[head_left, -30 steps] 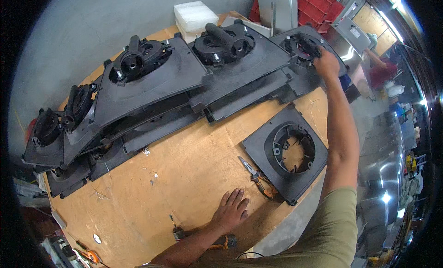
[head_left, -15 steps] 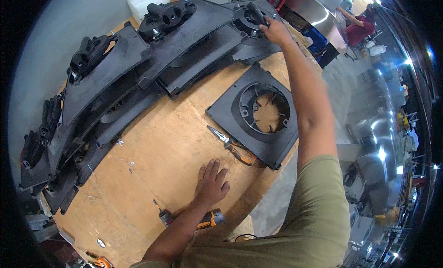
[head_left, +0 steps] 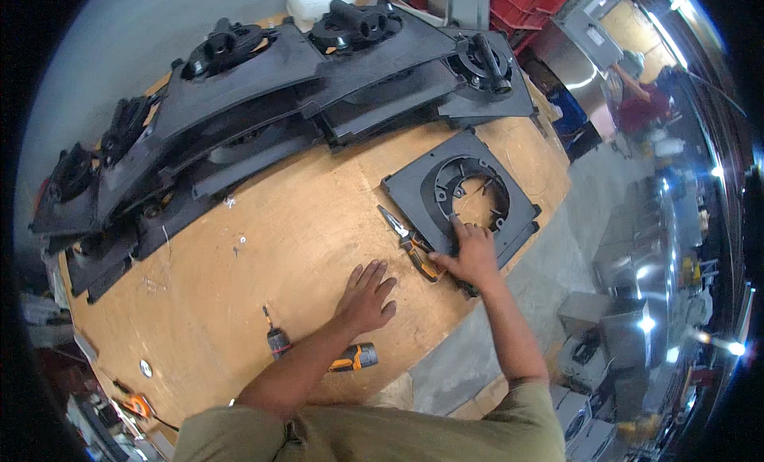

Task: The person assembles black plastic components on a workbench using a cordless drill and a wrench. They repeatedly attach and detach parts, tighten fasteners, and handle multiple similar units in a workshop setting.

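My left hand (head_left: 366, 301) lies palm down on the wooden table (head_left: 294, 231), its fingers apart and holding nothing. My right hand (head_left: 475, 259) rests over the near side of a black square plastic panel (head_left: 436, 175) with a round hole in it. Its fingers stretch toward the ring around the hole, and the thumb sticks out toward the pliers' handles. Those long-nose pliers (head_left: 417, 253), with black and orange grips, lie beside the panel. A black and orange cordless driver (head_left: 354, 357) lies partly hidden under my left forearm.
Several similar black panels (head_left: 247, 80), with round fittings, overlap along the table's far and left sides. An orange tape measure (head_left: 140, 404) and a small round disc (head_left: 146, 369) lie at the near left. Red crates (head_left: 521, 8) stand behind; a person (head_left: 643, 104) is farther off.
My right hand has come back from the far panel's round fitting to the near square panel beside the pliers. My left hand stays on the table. The whole view has shifted.
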### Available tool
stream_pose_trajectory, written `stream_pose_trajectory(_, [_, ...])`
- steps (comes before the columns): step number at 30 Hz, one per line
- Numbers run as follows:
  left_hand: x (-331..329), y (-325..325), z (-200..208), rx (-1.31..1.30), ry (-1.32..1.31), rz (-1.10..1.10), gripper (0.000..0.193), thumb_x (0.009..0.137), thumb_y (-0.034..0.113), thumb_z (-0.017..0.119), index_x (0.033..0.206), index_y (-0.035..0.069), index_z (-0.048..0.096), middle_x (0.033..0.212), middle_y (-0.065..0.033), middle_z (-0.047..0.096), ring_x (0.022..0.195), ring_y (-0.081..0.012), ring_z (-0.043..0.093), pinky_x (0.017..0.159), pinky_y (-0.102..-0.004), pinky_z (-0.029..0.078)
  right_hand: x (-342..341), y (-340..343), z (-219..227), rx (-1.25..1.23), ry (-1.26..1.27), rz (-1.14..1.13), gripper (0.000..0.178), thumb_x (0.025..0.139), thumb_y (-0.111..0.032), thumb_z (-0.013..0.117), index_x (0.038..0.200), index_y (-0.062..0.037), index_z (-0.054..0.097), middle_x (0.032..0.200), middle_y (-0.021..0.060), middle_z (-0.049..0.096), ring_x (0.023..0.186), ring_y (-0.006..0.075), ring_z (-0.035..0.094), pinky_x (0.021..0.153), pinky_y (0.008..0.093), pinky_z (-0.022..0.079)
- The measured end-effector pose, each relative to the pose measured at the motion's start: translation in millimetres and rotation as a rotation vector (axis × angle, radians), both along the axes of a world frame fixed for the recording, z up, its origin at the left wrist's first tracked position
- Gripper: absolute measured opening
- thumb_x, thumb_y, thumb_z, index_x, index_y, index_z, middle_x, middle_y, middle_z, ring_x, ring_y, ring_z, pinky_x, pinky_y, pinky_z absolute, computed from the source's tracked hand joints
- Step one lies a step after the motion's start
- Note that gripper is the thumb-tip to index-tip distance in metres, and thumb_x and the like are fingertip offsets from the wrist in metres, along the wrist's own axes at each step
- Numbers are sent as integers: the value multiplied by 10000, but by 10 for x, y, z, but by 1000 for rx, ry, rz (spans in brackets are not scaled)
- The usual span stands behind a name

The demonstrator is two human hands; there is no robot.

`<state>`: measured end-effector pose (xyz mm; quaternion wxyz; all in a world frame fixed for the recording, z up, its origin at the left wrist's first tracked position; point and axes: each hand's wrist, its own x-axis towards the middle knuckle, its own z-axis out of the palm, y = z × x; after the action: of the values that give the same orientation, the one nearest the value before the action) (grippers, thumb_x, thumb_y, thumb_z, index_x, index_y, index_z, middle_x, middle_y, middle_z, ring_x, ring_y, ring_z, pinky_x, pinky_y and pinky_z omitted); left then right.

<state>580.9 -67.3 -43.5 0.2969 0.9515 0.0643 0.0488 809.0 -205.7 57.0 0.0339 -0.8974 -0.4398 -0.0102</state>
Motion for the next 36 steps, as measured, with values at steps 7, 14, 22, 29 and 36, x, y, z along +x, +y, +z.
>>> stream_pose_trajectory(7, [-82, 21, -32, 21, -24, 1, 614, 827, 407, 631, 1332, 69, 540, 1515, -202, 358, 1453, -336, 254, 1201, -495, 146, -52, 49, 388, -120, 49, -97, 842, 622, -492, 777, 1293, -42, 540, 1239, 196, 602, 1189, 351, 553, 1054, 515, 357])
stream_pose_trajectory(14, [-99, 301, 172, -399, 67, 65, 651, 787, 365, 698, 1329, 39, 545, 1432, -195, 478, 1364, -300, 423, 1141, -405, 330, -461, -785, 1536, 298, 376, -103, 859, 600, -417, 824, 1289, 21, 555, 1175, 228, 650, 1065, 350, 640, 923, 422, 498])
stream_pose_trajectory(22, [-1804, 618, 863, -960, -31, 353, 507, 926, 237, 652, 1365, 46, 486, 1219, -126, 640, 1090, -214, 617, 922, -356, 516, -1691, -1245, 2654, 690, 1178, -133, 571, 719, -432, 686, 986, 67, 609, 752, 63, 584, 656, 155, 586, 654, 329, 522])
stream_pose_trajectory(29, [-2847, 329, 1135, -1827, -10, 9, 697, 996, 471, 504, 1499, 69, 237, 1438, -152, 451, 1240, -280, 524, 1002, -466, 442, -3162, -380, 2590, 896, 1515, 406, 699, 725, -487, 674, 1112, 87, 570, 775, 105, 586, 665, 204, 583, 666, 363, 509])
stream_pose_trajectory(36, [-4208, 869, 1650, -988, -688, 1019, 499, 912, 357, 684, 1176, -54, 587, 1055, -142, 673, 961, -210, 631, 839, -340, 498, -4173, 458, 1721, 837, 1670, 555, 728, 757, -407, 700, 1278, 50, 478, 1052, 186, 611, 957, 300, 626, 883, 441, 519])
